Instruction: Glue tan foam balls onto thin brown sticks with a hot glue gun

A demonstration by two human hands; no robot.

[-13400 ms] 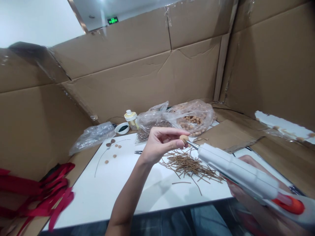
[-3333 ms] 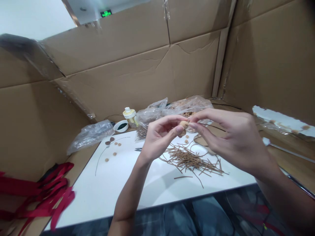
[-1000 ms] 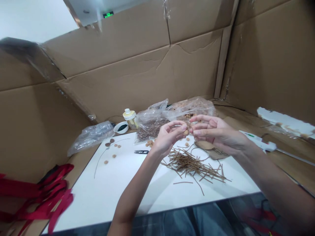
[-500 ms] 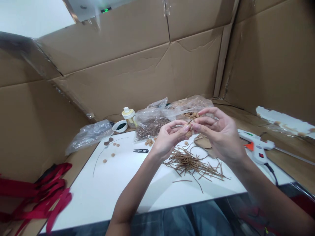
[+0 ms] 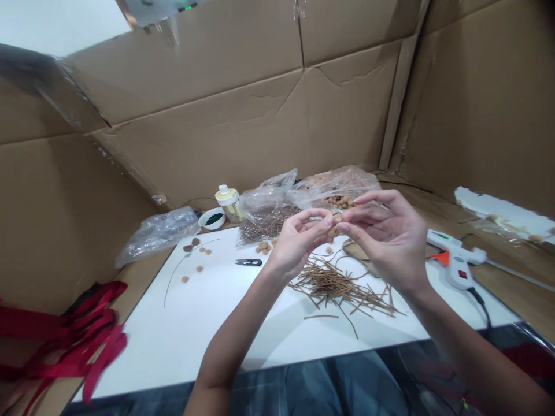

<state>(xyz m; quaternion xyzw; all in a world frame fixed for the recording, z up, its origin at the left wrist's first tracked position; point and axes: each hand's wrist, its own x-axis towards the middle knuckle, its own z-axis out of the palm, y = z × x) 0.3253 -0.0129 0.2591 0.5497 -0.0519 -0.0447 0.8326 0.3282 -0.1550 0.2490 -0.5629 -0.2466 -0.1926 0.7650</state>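
Above the white board, my left hand (image 5: 297, 240) and my right hand (image 5: 388, 240) meet fingertip to fingertip. Pinched between them is a small tan bead (image 5: 333, 231) with a short brown stem (image 5: 337, 216); the fingers partly hide both. Beneath the hands spreads a heap of thin brown sticks (image 5: 338, 286). A few tan beads (image 5: 262, 247) lie beside my left wrist. Black thread snips (image 5: 248, 262) rest further left. Behind my right hand, a flat tan piece (image 5: 358, 249) is partly covered.
A white glue gun (image 5: 457, 263) with an orange trigger lies at right. Behind stand a clear bag of sticks (image 5: 264, 222), a bag of beads (image 5: 340, 202), a bottle (image 5: 228, 202) and a white bowl (image 5: 212, 225). A thin wire (image 5: 170, 280) curves at left near red ribbon (image 5: 102, 341).
Both hands stay together on the bead. The brown stem between the fingers has shifted and shows less, and my right fingers have moved slightly. The camera view has tilted a little.
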